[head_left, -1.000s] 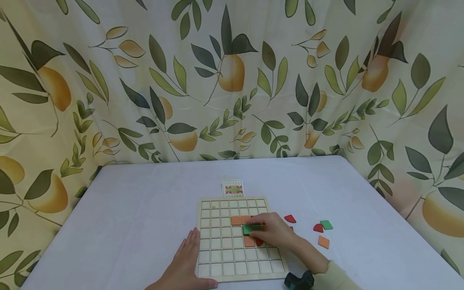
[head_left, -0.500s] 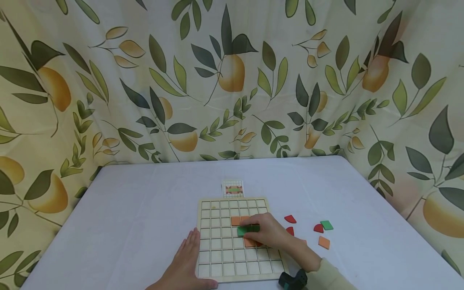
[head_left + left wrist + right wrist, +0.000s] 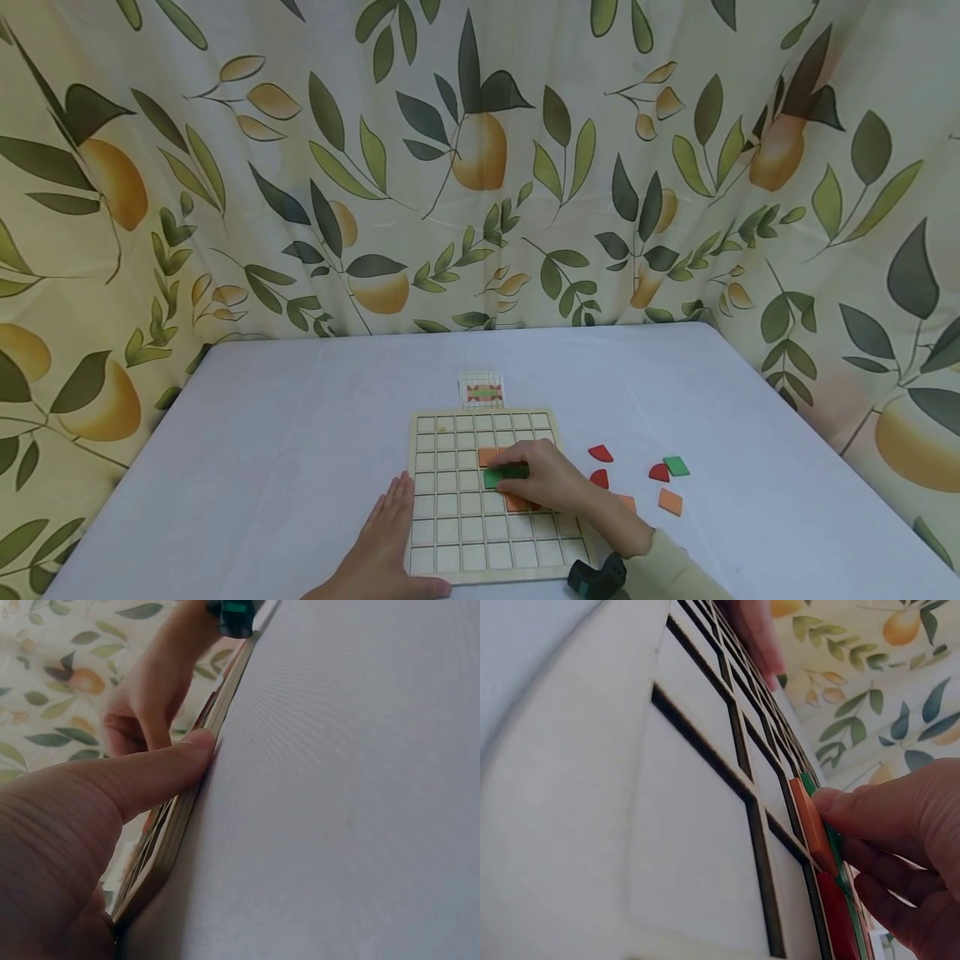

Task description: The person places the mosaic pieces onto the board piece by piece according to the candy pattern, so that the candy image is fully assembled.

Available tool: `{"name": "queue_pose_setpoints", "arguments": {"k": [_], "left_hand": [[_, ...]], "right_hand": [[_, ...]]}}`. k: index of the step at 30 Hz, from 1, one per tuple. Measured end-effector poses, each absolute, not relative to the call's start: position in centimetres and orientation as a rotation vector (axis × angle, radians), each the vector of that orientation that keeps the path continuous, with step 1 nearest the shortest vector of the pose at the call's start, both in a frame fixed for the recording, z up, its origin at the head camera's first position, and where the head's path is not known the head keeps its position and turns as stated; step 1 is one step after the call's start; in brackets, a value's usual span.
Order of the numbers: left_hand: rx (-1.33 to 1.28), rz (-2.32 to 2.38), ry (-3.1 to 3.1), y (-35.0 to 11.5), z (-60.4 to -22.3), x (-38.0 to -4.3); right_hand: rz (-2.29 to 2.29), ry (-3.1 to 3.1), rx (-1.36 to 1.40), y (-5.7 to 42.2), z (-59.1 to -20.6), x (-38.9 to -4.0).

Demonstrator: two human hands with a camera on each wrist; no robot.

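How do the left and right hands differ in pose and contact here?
The left hand lies along the left side of the grid board, fingers extended, while the right hand reaches over the board with fingers bent. The left hand touches the board's edges, its thumb at the near one; the right hand pinches a green piece. Both are bare and working at the same board.

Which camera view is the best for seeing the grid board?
The head view: it shows the grid board from above, nearly whole, though the right hand covers part. The left wrist view shows mainly its edge; the right wrist view shows only part of it, close and slanted.
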State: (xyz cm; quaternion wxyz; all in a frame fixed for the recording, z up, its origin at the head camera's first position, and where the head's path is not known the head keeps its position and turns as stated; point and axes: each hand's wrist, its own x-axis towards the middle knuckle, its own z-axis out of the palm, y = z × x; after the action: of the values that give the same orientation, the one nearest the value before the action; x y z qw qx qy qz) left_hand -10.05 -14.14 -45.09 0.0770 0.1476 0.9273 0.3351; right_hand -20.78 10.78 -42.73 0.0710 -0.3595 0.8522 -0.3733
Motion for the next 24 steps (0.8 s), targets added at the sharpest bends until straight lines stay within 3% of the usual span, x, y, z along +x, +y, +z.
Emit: {"name": "queue_pose_setpoints", "arguments": {"k": [24], "left_hand": [[0.439,1.023,2.776,-14.16,-45.49,-10.17]], "right_hand": [[-1.147,2.595,-0.977,10.37,-43.06,-20.76]]}}
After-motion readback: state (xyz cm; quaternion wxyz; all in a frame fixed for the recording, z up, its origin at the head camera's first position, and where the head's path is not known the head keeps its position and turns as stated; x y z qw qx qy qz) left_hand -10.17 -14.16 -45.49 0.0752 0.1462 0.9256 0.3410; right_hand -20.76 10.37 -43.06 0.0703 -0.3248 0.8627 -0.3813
